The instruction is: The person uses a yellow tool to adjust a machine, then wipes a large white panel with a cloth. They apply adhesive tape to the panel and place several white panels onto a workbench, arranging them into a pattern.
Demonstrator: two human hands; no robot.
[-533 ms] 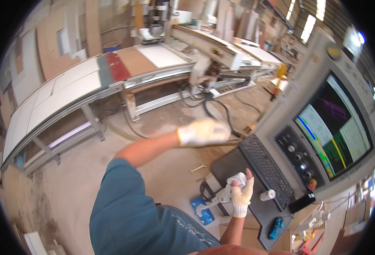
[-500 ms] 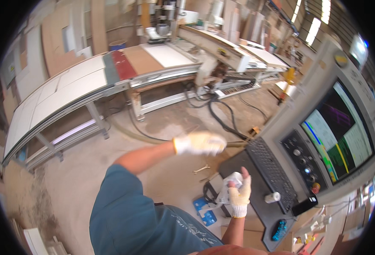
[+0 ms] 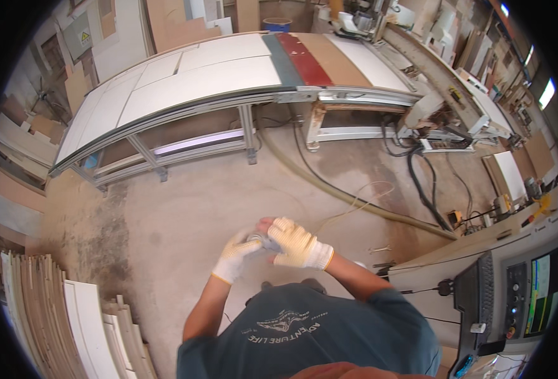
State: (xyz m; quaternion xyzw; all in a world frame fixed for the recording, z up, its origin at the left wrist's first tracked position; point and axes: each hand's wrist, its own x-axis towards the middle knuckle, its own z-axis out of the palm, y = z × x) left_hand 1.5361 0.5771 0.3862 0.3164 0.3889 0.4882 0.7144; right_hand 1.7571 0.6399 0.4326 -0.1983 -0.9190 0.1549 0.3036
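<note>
My two hands meet in front of my chest, both in cream knit work gloves. At the left, my left hand [image 3: 233,254] has its fingers closed round a small greyish item [image 3: 267,244] with a rounded edge. My right hand [image 3: 296,244] reaches across from the other side, its bare fingertips bent over the top of the same item. The gloves cover much of it and it is blurred, so its kind does not show. Below the hands is the dark teal shirt [image 3: 291,319] that I wear.
A long table [image 3: 209,72] with white boards runs across the back, joining a machine bed at the right. Hoses [image 3: 354,205] lie on the floor. A control console with keyboard [image 3: 486,284] and screen stands at the right. Upright board offcuts [image 3: 42,309] are stacked at the lower left.
My view has swung left, away from the console. My right hand has left the spot by the console shelf, and both hands have come together at the greyish item.
</note>
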